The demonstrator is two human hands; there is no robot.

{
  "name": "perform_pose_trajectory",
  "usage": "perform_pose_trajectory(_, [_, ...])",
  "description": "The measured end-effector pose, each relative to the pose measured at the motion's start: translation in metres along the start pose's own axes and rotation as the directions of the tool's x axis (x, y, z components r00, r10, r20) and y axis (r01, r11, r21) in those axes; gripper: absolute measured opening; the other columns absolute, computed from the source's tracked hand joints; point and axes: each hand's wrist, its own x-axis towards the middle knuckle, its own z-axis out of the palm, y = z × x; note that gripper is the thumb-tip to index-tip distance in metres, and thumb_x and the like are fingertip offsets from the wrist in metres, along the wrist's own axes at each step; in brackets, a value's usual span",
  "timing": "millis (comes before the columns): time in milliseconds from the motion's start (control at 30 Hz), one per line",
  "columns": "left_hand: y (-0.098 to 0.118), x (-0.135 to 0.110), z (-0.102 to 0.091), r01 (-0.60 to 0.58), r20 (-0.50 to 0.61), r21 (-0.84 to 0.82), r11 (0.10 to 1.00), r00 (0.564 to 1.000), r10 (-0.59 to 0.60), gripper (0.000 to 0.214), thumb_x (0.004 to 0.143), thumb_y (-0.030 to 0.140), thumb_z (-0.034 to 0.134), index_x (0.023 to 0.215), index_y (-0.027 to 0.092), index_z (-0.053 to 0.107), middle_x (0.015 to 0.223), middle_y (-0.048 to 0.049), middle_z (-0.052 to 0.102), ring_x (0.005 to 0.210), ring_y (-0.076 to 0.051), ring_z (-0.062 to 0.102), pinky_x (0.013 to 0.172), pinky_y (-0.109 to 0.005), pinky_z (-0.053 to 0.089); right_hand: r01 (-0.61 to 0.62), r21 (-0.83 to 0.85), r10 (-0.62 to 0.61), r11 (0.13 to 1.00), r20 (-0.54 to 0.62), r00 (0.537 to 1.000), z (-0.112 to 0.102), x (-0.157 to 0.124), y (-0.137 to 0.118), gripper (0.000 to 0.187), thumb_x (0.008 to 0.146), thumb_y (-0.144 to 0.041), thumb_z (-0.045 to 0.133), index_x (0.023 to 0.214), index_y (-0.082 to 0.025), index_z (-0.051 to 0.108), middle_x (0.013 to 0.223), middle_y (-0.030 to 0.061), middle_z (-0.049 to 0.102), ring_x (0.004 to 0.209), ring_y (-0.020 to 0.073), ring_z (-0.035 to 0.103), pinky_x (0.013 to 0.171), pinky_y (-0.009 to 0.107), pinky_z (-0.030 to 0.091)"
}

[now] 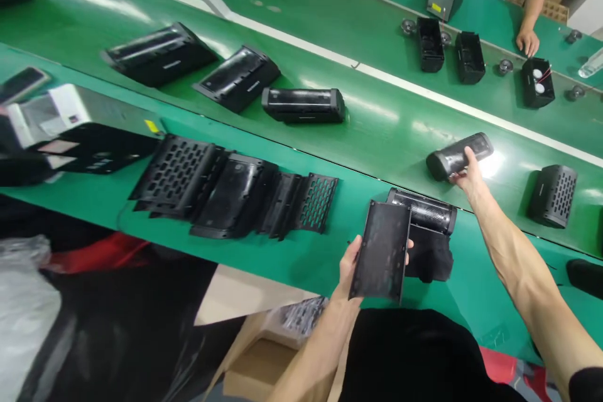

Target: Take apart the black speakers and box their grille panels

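My left hand (350, 262) is closed around the edges of a flat black speaker panel (380, 251), tilted up in front of me. My right hand (468, 174) reaches out over the green belt and grips a black rounded speaker (459, 156) at its near side. Behind the held panel, a black speaker housing with a shiny mesh front (424, 210) lies at the table edge. A black cloth-like piece (429, 256) rests just below it, partly covered by the panel.
Perforated black grilles (174, 173) and other covers (235, 195) lie on the green table to the left. Several speakers, one short and wide (304, 105), sit on the conveyor belt (377, 119). Another speaker (553, 196) stands right. A co-worker's hand (527, 41) is across the belt.
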Motion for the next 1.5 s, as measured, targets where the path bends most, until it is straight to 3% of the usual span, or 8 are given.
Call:
perform_pose_trajectory(133, [0.0, 0.008, 0.012, -0.011, 0.037, 0.002, 1.0, 0.999, 0.011, 0.083, 0.096, 0.073, 0.059, 0.142, 0.003, 0.066, 0.136, -0.0262, 0.072, 0.107, -0.035, 0.074, 0.084, -0.041, 0.063, 0.2, 0.015, -0.2, 0.98, 0.066, 0.978, -0.059, -0.053, -0.063, 0.04, 0.084, -0.056, 0.086, 0.1, -0.024, 0.069, 0.087, 0.0019, 0.078, 0.098, 0.0265, 0.079, 0.089, 0.044, 0.068])
perform_pose_trajectory(267, [-0.008, 0.019, 0.031, 0.056, 0.129, 0.046, 0.997, 0.99, -0.062, 0.094, 0.089, 0.078, 0.067, 0.142, 0.0, 0.065, 0.121, -0.0251, 0.077, 0.105, -0.035, 0.076, 0.09, -0.04, 0.061, 0.413, -0.052, -0.39, 0.909, 0.242, 0.888, -0.123, -0.143, -0.092, 0.077, 0.081, -0.09, 0.066, 0.127, -0.028, 0.074, 0.117, 0.0102, 0.08, 0.124, 0.0376, 0.074, 0.102, 0.057, 0.061])
perform_pose_trajectory(433, [-0.032, 0.031, 0.05, 0.099, 0.182, 0.076, 0.992, 0.977, -0.111, 0.096, 0.074, 0.075, 0.084, 0.139, 0.006, 0.069, 0.121, -0.0198, 0.079, 0.112, -0.035, 0.075, 0.105, -0.046, 0.056, 0.254, -0.288, -0.116, 0.923, 0.423, 0.899, -0.157, -0.236, -0.051, 0.109, 0.084, -0.1, 0.043, 0.164, -0.027, 0.052, 0.148, 0.0178, 0.069, 0.123, 0.0449, 0.074, 0.098, 0.068, 0.06])
perform_pose_trajectory(633, [-0.068, 0.035, 0.038, 0.054, 0.149, 0.124, 0.991, 0.986, -0.072, 0.072, 0.069, 0.06, 0.095, 0.122, 0.015, 0.079, 0.12, -0.0151, 0.082, 0.118, -0.038, 0.075, 0.113, -0.054, 0.052, 0.339, -0.558, -0.048, 0.758, 0.47, 0.881, -0.146, -0.285, -0.03, 0.107, 0.084, -0.065, 0.082, 0.173, -0.031, 0.035, 0.168, 0.0094, 0.053, 0.144, 0.0386, 0.062, 0.116, 0.053, 0.057])
perform_pose_trajectory(833, [-0.089, 0.033, 0.042, 0.008, 0.166, 0.151, 0.989, 0.986, -0.033, 0.068, 0.065, 0.053, 0.1, 0.12, 0.016, 0.081, 0.116, -0.0127, 0.083, 0.106, -0.033, 0.078, 0.101, -0.044, 0.058, 0.516, -0.785, -0.13, 0.343, 0.504, 0.854, -0.11, -0.315, -0.026, 0.111, 0.087, -0.067, 0.079, 0.177, -0.031, 0.024, 0.172, 0.0146, 0.043, 0.15, 0.0395, 0.053, 0.126, 0.06, 0.043])
perform_pose_trajectory(1067, [-0.089, 0.031, 0.05, -0.1, 0.19, 0.204, 0.974, 0.98, 0.061, 0.072, 0.068, 0.047, 0.1, 0.129, 0.017, 0.076, 0.123, -0.0152, 0.08, 0.118, -0.035, 0.074, 0.107, -0.045, 0.053, 0.524, -0.851, -0.125, 0.031, 0.517, 0.847, -0.092, -0.32, -0.009, 0.104, 0.092, -0.064, 0.07, 0.178, -0.034, 0.02, 0.159, 0.0162, 0.048, 0.136, 0.0401, 0.064, 0.112, 0.059, 0.055])
perform_pose_trajectory(1300, [-0.091, 0.035, 0.049, -0.118, 0.193, 0.204, 0.972, 0.978, 0.078, 0.081, 0.062, 0.051, 0.105, 0.13, 0.02, 0.074, 0.127, -0.0157, 0.078, 0.129, -0.039, 0.069, 0.114, -0.049, 0.047, 0.525, -0.851, -0.087, -0.031, 0.526, 0.846, -0.089, -0.315, 0.004, 0.104, 0.095, -0.063, 0.066, 0.179, -0.034, 0.012, 0.155, 0.0186, 0.048, 0.125, 0.0402, 0.069, 0.104, 0.062, 0.058])
perform_pose_trajectory(1500, [-0.09, 0.035, 0.057, -0.17, 0.067, 0.192, 0.967, 0.985, 0.16, 0.078, 0.062, 0.052, 0.105, 0.127, 0.021, 0.073, 0.119, -0.0122, 0.079, 0.117, -0.035, 0.073, 0.1, -0.043, 0.054, 0.596, -0.799, -0.079, 0.085, 0.591, 0.803, -0.104, -0.308, -0.003, 0.114, 0.091, -0.069, 0.075, 0.178, -0.03, 0.014, 0.167, 0.0205, 0.041, 0.15, 0.0443, 0.05, 0.121, 0.065, 0.045])
